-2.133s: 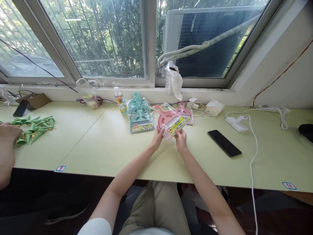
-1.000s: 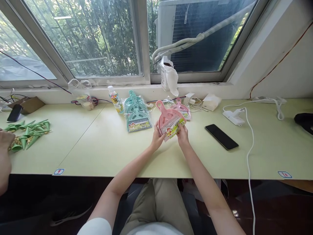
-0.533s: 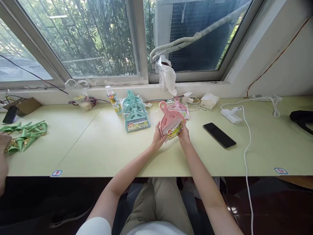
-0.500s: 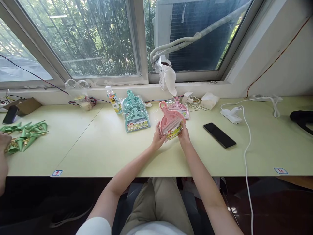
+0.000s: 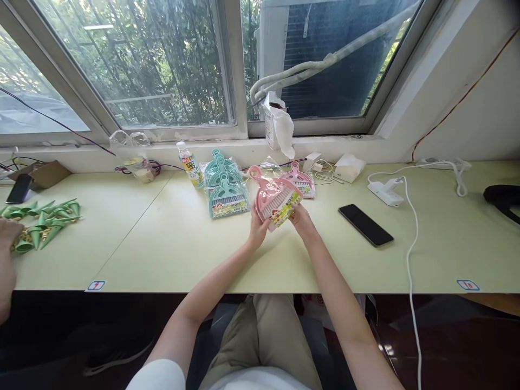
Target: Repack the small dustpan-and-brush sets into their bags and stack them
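Both my hands hold a pink brush-and-dustpan set (image 5: 271,196) in clear wrap, lifted above the pale green table (image 5: 170,244). My left hand (image 5: 257,230) grips its lower left edge. My right hand (image 5: 299,218) pinches the lower right corner by the yellow label. The set's handle points up and left. Just left lies a stack of teal sets (image 5: 224,187). Behind the held one, another pink set (image 5: 300,181) lies flat.
A black phone (image 5: 365,225) lies right of my hands, with a white power strip (image 5: 384,192) and cable beyond. A drink bottle (image 5: 187,162) and a bag (image 5: 132,154) stand by the sill. Green cones (image 5: 44,219) and another person's hand (image 5: 8,238) are at far left.
The pink set has been lifted off the table, then tilted so its handle swings to the left. My hands keep their hold and shifted slightly left.
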Available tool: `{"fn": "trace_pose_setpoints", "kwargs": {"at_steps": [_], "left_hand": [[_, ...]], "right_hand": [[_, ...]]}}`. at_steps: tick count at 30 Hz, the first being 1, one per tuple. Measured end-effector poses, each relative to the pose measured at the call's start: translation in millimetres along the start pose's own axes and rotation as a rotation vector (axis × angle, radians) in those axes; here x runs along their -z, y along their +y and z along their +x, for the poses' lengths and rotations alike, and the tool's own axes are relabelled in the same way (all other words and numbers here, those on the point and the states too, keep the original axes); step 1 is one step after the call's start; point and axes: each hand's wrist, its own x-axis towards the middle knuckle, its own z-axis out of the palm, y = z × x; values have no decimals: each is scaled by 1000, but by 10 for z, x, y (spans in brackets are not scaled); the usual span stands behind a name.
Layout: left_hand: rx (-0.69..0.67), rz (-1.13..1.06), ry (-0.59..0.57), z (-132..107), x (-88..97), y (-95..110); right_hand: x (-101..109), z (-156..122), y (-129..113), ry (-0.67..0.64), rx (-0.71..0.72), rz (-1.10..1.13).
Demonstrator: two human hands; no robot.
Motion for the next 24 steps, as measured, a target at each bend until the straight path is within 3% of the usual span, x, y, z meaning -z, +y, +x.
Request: {"fn": "trace_pose_setpoints", "kwargs": {"at_steps": [3,10,20,24], "left_hand": [[44,-69,41,20,43,28],[143,-87,-42,-17,-18,93],[139,-139,-165,1,-64,58],[346,-233,-251,-14,-60,1]], "right_hand": [[-72,-64,34,-141,3,-54],[-61,-44,104,7,69,-49],[-42,-26,67,92,156,-57],[-32,-41,48,131,193,-71]]}}
